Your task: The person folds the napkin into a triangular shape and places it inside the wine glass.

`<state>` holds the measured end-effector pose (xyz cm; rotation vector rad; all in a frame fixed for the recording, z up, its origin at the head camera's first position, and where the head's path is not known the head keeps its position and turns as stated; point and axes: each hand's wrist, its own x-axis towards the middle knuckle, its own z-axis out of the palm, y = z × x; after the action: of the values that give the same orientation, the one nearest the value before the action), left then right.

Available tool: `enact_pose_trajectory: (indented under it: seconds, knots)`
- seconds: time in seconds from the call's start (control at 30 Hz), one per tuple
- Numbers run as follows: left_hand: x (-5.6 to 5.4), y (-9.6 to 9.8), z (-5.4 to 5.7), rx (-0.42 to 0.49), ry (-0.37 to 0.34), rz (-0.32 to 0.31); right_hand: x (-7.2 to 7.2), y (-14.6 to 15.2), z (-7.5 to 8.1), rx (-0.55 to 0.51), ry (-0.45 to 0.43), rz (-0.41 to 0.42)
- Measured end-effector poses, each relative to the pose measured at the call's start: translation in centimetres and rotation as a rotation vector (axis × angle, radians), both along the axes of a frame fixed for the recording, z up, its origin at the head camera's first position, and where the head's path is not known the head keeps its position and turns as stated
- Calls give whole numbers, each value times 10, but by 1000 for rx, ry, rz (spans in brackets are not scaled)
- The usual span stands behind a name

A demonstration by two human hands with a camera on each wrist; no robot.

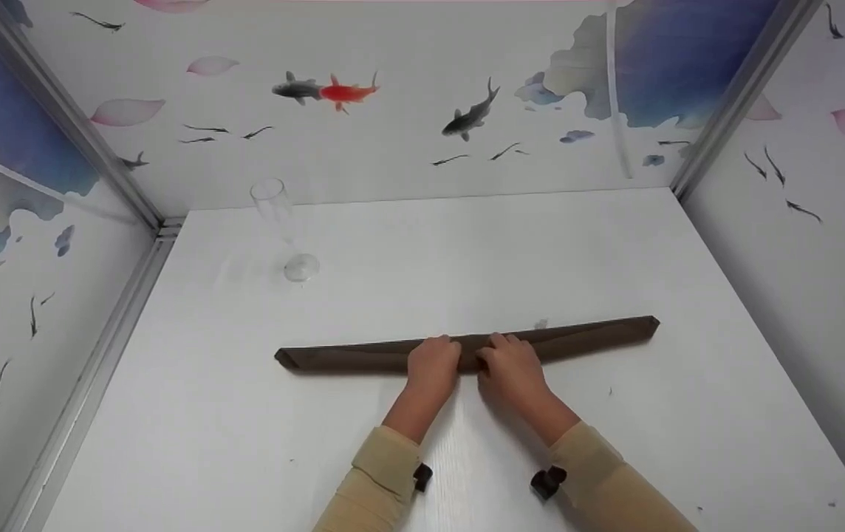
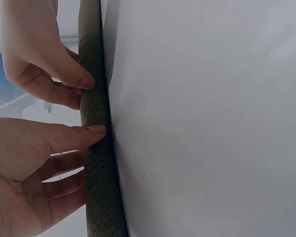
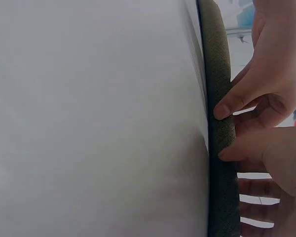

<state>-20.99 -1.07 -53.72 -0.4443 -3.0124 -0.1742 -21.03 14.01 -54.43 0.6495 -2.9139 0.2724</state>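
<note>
A long roll of dark brown cloth lies across the white table, with pointed folded ends. My left hand grips it left of the middle, thumb on the near side and fingers over the far side. Just beside it, my right hand holds the roll the same way, a small gap between the two. In the left wrist view the left thumb presses on the woven cloth, the right hand above it. The right wrist view shows both thumbs against the cloth roll, with fingertips hidden behind it.
A clear stemmed glass stands at the back left of the white table. Printed walls with fish and petals enclose the back and both sides. Small dark cameras sit at the sleeve cuffs.
</note>
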Motion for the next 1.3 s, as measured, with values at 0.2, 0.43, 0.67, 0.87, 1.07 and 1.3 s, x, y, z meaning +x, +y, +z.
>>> enact_pose_trajectory:
  seconds: [0.2,0.43,0.67,0.87,1.07,1.3]
  knots:
    - [4,-2,1,31,17,1,1,1,-1,-19,27,14]
    - [4,1,-3,13,22,-3,-2,3,0,-16,40,27]
    - [-1,1,-4,7,37,3,-9,2,0,-82,18,29]
    - [-7,1,-2,27,-42,14,-13,1,0,-72,-13,0]
    - [-12,0,-1,53,-65,23,-13,2,-4,-132,57,-3]
    - [-14,1,0,27,-93,29,-13,4,-6,-153,76,2]
